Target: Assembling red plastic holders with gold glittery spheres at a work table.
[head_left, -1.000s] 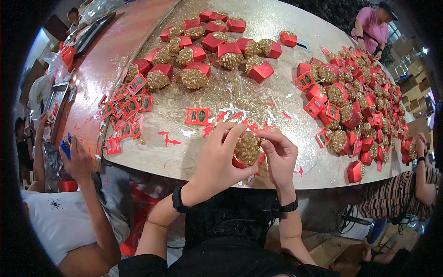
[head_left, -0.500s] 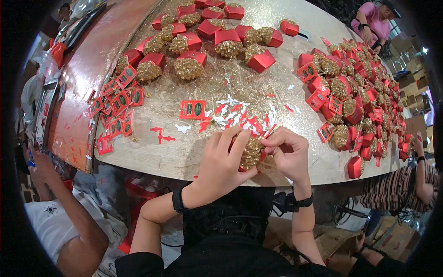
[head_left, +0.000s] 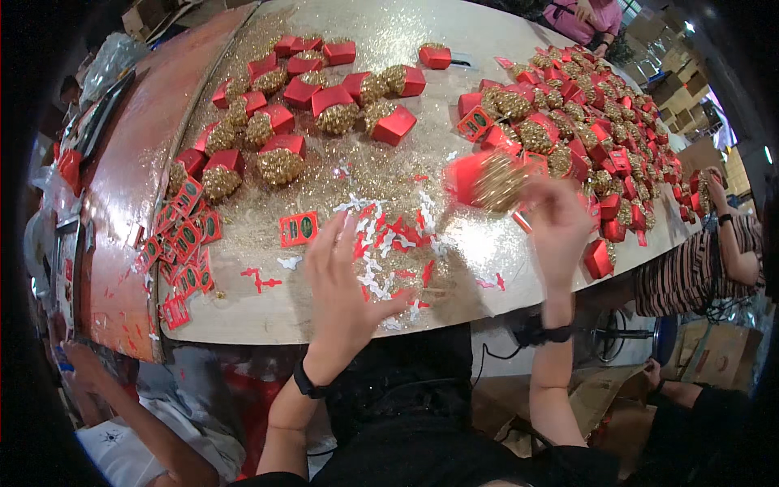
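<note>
My right hand [head_left: 556, 223] holds a red box with a gold glitter top [head_left: 485, 180], lifted over the table and blurred by motion, near the heap of like pieces on the right [head_left: 596, 122]. My left hand [head_left: 345, 284] is open, fingers spread, hovering above red and white paper scraps [head_left: 393, 235] on the glitter-covered table [head_left: 422, 89]. A flat red label [head_left: 299, 229] lies just left of that hand.
A group of red boxes with gold tops [head_left: 300, 114] sits at the far left of the table. Several flat red labels [head_left: 182, 243] line the left edge. Other people sit at the right [head_left: 722, 252], far side [head_left: 584, 16] and lower left [head_left: 122, 406].
Both hands were together on the gold-topped box near the front edge. Now my right hand has carried it up and to the right, and my left hand has let go and opened.
</note>
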The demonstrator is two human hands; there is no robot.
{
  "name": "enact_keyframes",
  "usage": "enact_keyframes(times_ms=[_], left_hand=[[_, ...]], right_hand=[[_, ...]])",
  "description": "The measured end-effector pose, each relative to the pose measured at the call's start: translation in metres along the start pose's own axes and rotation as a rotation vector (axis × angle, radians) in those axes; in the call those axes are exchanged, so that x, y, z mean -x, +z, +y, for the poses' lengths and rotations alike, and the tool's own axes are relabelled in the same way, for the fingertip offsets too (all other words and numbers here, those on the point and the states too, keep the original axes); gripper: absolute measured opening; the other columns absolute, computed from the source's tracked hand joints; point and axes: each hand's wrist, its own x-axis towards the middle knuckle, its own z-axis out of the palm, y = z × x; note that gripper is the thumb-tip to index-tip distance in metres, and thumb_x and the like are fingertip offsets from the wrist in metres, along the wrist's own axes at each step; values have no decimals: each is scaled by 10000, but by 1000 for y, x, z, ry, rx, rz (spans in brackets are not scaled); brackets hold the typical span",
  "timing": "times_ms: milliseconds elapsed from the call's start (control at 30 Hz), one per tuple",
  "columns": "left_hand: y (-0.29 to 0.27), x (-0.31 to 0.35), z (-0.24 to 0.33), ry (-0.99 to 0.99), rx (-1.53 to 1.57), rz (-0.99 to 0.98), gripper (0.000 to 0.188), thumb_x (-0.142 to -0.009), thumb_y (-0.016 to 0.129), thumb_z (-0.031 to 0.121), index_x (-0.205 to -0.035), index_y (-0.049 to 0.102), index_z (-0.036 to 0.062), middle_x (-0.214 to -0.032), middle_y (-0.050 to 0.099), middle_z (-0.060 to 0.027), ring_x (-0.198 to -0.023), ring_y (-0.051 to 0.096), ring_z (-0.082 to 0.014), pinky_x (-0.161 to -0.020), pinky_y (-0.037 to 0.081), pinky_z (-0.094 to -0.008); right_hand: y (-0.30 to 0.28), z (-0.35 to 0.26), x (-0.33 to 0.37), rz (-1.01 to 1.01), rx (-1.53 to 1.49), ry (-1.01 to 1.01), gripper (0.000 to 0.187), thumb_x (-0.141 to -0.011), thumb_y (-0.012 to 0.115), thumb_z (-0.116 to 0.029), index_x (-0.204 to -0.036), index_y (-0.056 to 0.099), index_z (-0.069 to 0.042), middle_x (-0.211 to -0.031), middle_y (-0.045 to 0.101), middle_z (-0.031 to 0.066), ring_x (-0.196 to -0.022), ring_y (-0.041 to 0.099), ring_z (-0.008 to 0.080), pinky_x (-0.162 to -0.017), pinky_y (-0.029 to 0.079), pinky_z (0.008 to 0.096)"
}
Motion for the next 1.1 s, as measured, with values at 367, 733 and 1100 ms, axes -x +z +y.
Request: enact_keyframes(times_ms=[367,733,1100], left_hand=[[-4,19,-29,-49,-259,186,424,-915,503,228,-1238,409,-29,-1210,464,-211,-1162,427,-373,-994,324,-442],[4,37,-49,84,26,306,302,-905,576,281,-939,421,25,-889,476,-115,-916,551,-337,-830,450,-434],[0,44,-46,-35,79,-215,102,-771,603,45,-757,503,32,-660,483,-69,-611,469,-241,-570,376,-362]], right_hand=[[42,30,132,33,494,-257,115,-719,585,-85,-826,605,-48,-758,534,102,-696,513,290,-630,403,371],[48,47,140,145,592,-466,53,-710,573,-173,-745,598,-141,-668,473,-21,-610,441,163,-634,334,310],[33,10,128,-166,465,87,198,-594,592,-71,-789,589,-108,-736,501,38,-676,494,238,-625,389,342]])
